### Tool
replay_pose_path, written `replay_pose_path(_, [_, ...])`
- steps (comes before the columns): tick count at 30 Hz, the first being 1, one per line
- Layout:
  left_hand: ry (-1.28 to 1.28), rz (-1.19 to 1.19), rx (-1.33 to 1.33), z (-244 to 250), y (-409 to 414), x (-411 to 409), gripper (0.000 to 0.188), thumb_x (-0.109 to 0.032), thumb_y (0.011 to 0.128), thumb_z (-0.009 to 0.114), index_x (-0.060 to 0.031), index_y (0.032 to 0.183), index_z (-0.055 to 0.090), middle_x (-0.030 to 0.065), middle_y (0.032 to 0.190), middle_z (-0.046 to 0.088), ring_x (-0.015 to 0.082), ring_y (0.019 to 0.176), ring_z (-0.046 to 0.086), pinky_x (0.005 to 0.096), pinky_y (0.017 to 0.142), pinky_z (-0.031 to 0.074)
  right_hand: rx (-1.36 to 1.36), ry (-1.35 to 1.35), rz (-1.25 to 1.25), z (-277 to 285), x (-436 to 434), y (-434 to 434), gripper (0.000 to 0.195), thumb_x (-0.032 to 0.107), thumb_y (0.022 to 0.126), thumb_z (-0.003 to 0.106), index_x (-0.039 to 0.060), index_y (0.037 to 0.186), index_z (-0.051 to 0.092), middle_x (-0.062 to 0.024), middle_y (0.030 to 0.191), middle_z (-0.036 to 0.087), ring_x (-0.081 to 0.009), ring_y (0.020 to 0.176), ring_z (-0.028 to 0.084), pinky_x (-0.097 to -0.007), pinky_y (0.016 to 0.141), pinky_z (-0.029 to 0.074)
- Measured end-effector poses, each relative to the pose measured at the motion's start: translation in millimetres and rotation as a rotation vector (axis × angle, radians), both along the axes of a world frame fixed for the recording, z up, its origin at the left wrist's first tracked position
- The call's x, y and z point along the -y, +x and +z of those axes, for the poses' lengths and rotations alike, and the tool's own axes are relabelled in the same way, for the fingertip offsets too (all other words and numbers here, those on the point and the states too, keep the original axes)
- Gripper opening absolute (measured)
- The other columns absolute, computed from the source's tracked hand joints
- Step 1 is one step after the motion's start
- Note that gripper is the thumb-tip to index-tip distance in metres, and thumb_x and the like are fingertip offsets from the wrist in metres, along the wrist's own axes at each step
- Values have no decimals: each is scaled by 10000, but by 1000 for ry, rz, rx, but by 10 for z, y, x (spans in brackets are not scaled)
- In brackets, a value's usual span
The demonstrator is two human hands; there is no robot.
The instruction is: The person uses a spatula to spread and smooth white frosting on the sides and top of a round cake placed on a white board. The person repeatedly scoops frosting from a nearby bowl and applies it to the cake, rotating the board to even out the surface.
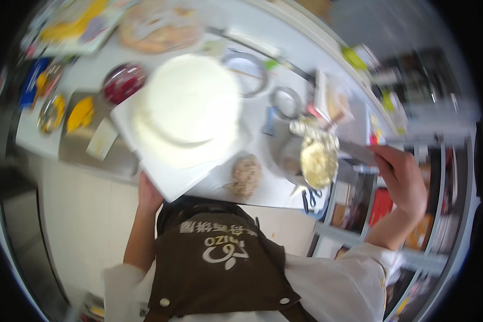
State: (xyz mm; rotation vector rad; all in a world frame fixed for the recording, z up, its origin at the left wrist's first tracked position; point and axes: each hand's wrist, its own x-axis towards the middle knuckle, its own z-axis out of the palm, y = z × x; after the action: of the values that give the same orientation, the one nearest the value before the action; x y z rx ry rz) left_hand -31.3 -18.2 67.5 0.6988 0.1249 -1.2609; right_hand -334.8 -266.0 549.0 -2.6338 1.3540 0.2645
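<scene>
A round cake (195,96) covered in smooth white cream rests on a white square board (173,183). My left hand (149,191) grips the near left edge of this board, its fingers mostly hidden beneath. Off to the right, my right hand (400,177) is closed around a spatula (358,153). A thick lump of pale cream (320,161) clings to the spatula's far end, apart from the cake. Behind that lump stands a container (292,161), partly hidden and blurred. A crumpled beige mass (245,175) lies on the table between the board and the container.
Left of the cake are a clear bowl of dark red fruit (124,82) and a metal tray (74,149) with a mango piece (80,114). Metal rings (285,103) lie beyond. Dark-handled scissors (312,199) sit at the table's near edge. Shelving (346,237) stands at right.
</scene>
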Motion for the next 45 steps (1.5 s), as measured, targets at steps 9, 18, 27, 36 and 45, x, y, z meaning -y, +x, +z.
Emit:
replay_pose_path(9, [246,-312,10,-405,-495,-359,262,-318,1030,598,-107,1172,660,46,1053,701,195,1019,663,337,861,523,-277,-83,-332,-1402,611,-1766,191,140,990,558,70,1079,712,-195,919,732,-407,909,695,-508,812,539])
replay_pose_path(18, [548,-298,-22,-170,-826,-388,363,-435,1071,509,-121,1040,688,21,941,689,210,963,647,373,874,493,-145,-30,-204,-1730,889,-2124,179,137,971,601,103,1046,760,-158,895,733,-393,861,695,-487,760,548])
replay_pose_path(27, [614,-344,82,-7,-1059,-112,375,-453,1055,527,-105,1062,666,61,959,681,230,991,648,395,896,500,-392,-109,-76,-2146,1248,-1954,92,29,834,665,67,878,736,-129,846,753,-307,838,762,-412,706,601])
replay_pose_path(36, [623,-328,65,-24,-933,-180,372,-433,1068,515,-97,1082,673,68,973,685,246,1004,647,396,904,504,-395,-215,-59,-2429,1370,-1758,119,61,862,624,74,966,680,-111,861,739,-308,821,756,-417,682,594])
replay_pose_path(45, [564,-303,55,-165,-627,-419,331,-377,1061,521,-94,1151,668,69,1036,684,252,1047,638,398,947,501,-65,50,-85,-2874,1290,-1872,181,123,898,618,49,1009,741,-165,875,738,-320,795,738,-443,706,571])
